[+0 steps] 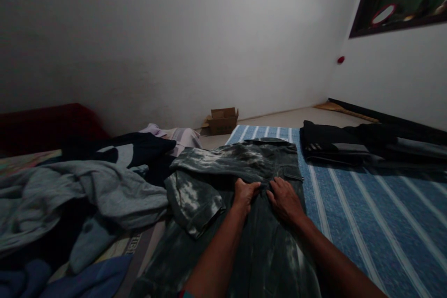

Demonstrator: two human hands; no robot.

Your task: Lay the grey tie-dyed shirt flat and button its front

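Presently, at the frame's lower centre, my left hand (246, 192) pinched the dark grey-green, pale-mottled cloth garment (260, 237); my right hand (286, 199) lay half-curled on it, whether gripping I could not tell.

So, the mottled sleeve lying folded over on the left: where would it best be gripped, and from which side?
Probably by the hem of the sleeve, pinched from the near right: that open edge faces the left forearm and lies on top of the garment body, so fingers could likely slip under it.
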